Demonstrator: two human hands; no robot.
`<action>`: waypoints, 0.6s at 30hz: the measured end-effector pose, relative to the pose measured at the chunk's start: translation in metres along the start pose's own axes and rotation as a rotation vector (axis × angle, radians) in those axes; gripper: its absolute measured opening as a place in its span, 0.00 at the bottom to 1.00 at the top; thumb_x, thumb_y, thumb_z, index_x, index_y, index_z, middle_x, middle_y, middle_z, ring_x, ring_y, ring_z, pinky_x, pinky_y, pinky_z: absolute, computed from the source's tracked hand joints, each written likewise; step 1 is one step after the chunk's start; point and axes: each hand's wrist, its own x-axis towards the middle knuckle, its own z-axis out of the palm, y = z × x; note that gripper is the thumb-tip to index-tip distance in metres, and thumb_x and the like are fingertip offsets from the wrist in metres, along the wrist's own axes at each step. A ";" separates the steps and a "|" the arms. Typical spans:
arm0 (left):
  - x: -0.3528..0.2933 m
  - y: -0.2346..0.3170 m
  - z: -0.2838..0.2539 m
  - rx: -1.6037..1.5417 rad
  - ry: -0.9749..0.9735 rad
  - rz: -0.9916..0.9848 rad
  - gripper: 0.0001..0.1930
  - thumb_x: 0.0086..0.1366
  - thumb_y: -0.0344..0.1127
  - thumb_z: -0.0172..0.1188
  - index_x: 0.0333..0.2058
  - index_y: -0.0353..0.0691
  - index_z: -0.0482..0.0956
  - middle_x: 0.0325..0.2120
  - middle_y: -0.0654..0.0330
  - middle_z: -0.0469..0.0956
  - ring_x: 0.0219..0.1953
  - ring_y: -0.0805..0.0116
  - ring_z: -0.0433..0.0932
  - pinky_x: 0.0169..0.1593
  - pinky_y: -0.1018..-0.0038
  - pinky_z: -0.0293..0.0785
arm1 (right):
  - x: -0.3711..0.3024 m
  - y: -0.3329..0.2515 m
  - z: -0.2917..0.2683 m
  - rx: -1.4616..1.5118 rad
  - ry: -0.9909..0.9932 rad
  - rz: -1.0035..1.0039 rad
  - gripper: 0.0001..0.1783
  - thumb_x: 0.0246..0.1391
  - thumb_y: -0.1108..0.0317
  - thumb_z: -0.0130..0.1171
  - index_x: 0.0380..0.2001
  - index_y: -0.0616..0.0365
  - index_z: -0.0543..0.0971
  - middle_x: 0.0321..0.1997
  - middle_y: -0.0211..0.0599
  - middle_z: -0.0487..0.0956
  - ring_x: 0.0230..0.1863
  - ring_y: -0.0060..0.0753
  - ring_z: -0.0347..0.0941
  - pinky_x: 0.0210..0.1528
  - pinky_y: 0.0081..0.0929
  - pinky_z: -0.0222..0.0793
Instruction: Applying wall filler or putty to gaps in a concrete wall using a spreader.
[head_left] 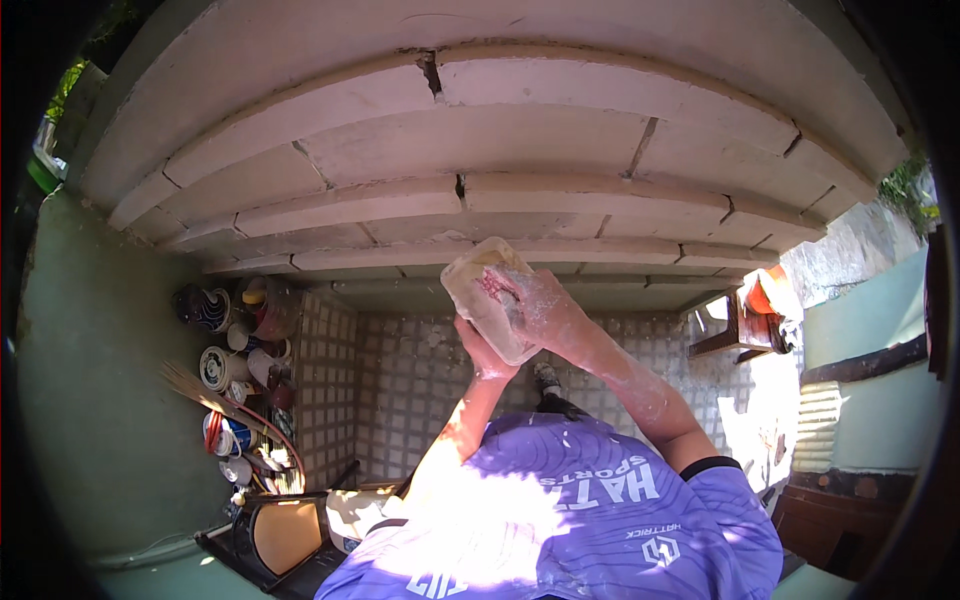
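"So, where are the hands at this moment?"

"Together, at one pale tub (462, 277). The left hand (483, 348) is clamped on its underside and near edge; the right hand (543, 310) reaches over the opening, beside a red-and-white thing (494, 284) inside. Whether those fingers grip it, I can't tell."

"What could go wrong?"

"A slip, I'd judge. Only the left hand appears to bear the weight, and the right one has white smears on it. If the left palm is as messy, which I can't see, a hard push from the right could twist the tub loose."

"And it would land where?"

"Probably on the tiled floor (400, 400) below the hands, or by the foot (546, 378) just beneath them."

"Anything else nearby?"

"Beyond the hands is a ledged surface (560, 190); a careless swing forward might knock the tub's rim against it, though I can't judge the gap. The paint buckets (217, 368) stand well left of the left hand, so a bump there seems unlikely."
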 end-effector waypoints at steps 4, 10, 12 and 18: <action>0.002 -0.010 0.017 0.023 0.007 0.004 0.31 0.68 0.58 0.34 0.62 0.44 0.62 0.56 0.59 0.69 0.58 0.60 0.70 0.59 0.61 0.70 | 0.001 0.000 -0.031 -0.053 0.084 0.080 0.20 0.47 0.75 0.57 0.47 0.62 0.74 0.39 0.54 0.78 0.40 0.62 0.73 0.41 0.45 0.70; 0.006 -0.030 0.018 0.032 0.120 -0.064 0.34 0.65 0.61 0.34 0.64 0.48 0.60 0.58 0.58 0.67 0.60 0.57 0.68 0.61 0.58 0.67 | -0.003 0.027 -0.050 -0.188 0.157 0.003 0.24 0.44 0.79 0.53 0.49 0.63 0.73 0.39 0.55 0.77 0.42 0.64 0.71 0.43 0.44 0.69; 0.012 -0.038 0.008 0.061 0.176 -0.122 0.35 0.65 0.61 0.34 0.65 0.48 0.58 0.60 0.58 0.65 0.60 0.56 0.68 0.62 0.57 0.67 | -0.010 0.030 -0.038 -0.324 0.118 0.114 0.24 0.43 0.80 0.53 0.49 0.64 0.73 0.39 0.56 0.77 0.42 0.65 0.72 0.44 0.43 0.70; 0.012 -0.048 0.021 0.224 0.178 -0.019 0.31 0.69 0.58 0.35 0.65 0.48 0.58 0.61 0.58 0.65 0.61 0.57 0.67 0.62 0.58 0.67 | -0.002 0.037 -0.060 -0.128 0.079 0.057 0.25 0.44 0.80 0.52 0.50 0.62 0.73 0.41 0.57 0.77 0.45 0.63 0.73 0.46 0.42 0.70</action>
